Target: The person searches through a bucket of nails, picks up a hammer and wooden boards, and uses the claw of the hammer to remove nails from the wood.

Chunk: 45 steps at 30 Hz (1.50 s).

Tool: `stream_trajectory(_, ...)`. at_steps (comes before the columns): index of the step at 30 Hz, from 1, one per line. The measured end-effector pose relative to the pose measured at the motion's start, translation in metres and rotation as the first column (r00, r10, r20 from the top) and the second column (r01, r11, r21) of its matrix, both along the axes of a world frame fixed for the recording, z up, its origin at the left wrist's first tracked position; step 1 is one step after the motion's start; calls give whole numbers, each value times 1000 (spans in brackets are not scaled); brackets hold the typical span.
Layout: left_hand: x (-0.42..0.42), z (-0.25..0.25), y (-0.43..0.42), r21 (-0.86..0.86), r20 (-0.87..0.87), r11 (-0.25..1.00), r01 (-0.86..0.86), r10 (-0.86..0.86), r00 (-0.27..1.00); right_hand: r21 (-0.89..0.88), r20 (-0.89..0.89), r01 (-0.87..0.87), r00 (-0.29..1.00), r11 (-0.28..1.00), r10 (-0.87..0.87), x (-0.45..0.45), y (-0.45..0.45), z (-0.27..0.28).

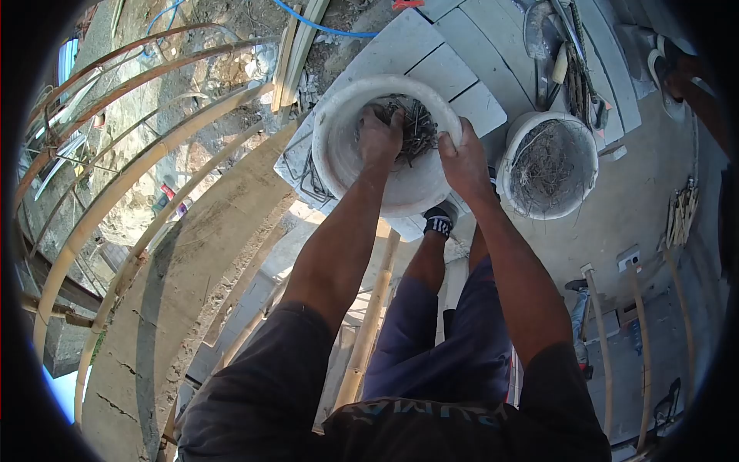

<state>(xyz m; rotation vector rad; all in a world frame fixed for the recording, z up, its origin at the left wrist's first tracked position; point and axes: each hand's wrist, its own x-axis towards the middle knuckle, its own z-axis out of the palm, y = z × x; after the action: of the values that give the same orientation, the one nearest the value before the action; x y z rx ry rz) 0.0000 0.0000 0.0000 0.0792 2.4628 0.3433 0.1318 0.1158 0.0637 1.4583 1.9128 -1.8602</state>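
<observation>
A pale concrete ledge (223, 215) runs down the left side, with long poles (171, 137) curving past it beyond the edge. Near the top, grey boards (443, 65) form a low platform, and the white bucket (416, 189) in hand is over its near corner, its open mouth facing the person; whether it stands flat or is tipped cannot be told. A second bucket (590, 165) stands just to the right of the boards, apart from the first, with a tangled heap of thin wire (543, 165) inside. The right hand (463, 160) is clamped on the near bucket's rim, thumb on top. The left hand (379, 140) reaches inside with fingers bent against a pile of dark metal bits (419, 127); whether they close on any cannot be told. The sorting or gathering by hand looks to be midway: a good pile remains loose in the near bucket, and how much has been moved either way does not show. Beyond the second bucket lies a tool with a pale handle (560, 65), and a few bent rods (312, 177) rest by the near bucket's left side.
</observation>
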Motion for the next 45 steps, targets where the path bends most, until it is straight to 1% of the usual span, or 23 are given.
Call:
stream_trajectory(2, -2, -9, -5, -39, 7, 999, -18, 18, 1000, 15, 30, -7, 1000, 1000, 7, -2, 1, 5)
stream_trajectory(3, -2, -11, 2, -20, 37, 999, -31, 32, 999, 37, 20, -8, 1000, 999, 8, 0, 5, -1)
stream_trajectory(5, -4, 2, 1, -22, 91, 998, -56, 58, 994, 42, -5, -8, 1000, 999, 8, 2, 3, -3)
stream_trajectory(8, -7, 6, -1, -60, 70, 998, 33, -29, 997, 26, -9, -9, 1000, 1000, 9, 2, 1, -5)
stream_trajectory(11, -3, 16, -2, 23, 8, 998, 58, -58, 998, 20, -2, -4, 1000, 1000, 4, 1, 1, -4)
stream_trajectory(14, 3, 4, -16, 190, -109, 974, 123, -104, 989, 10, 12, -7, 1000, 1000, 6, 1, 1, -2)
stream_trajectory(17, 3, -3, -20, 199, -134, 911, 362, -340, 931, -2, 10, 7, 1000, 1000, -7, 0, 1, -1)
stream_trajectory(20, 14, -7, -21, 248, -13, 920, 304, -311, 950, 24, 10, 2, 1000, 1000, -2, 1, 0, -4)
stream_trajectory(23, 24, 3, -20, 289, -10, 894, 343, -355, 935, 30, -23, 6, 1000, 1000, -6, 2, 0, -3)
stream_trajectory(26, 21, 17, -24, 357, 54, 848, 393, -438, 897, 32, 1, -6, 1000, 999, 6, 1, 0, -4)
stream_trajectory(29, 23, 26, -30, 189, -13, 937, 292, -295, 955, 17, -12, -2, 1000, 1000, 2, 2, 0, -4)
stream_trajectory(32, 19, 12, -42, 107, -116, 968, 228, -215, 970, 47, -16, -3, 1000, 999, 4, 2, -2, -6)
stream_trajectory(35, 10, 6, -32, 37, -55, 972, 232, -230, 972, 42, -23, -4, 1000, 999, 5, 2, -2, -7)
stream_trajectory(38, -1, 7, -26, -76, 46, 985, 157, -154, 987, 52, -16, -6, 1000, 999, 7, 2, -3, -9)
stream_trajectory(41, -11, 8, -20, -249, 134, 929, 273, -246, 960, 60, -12, -12, 1000, 998, 13, 1, -3, -6)
stream_trajectory(45, -23, 13, -9, -292, 199, 852, 435, -391, 899, 45, -15, -4, 1000, 999, 5, 1, -3, -7)
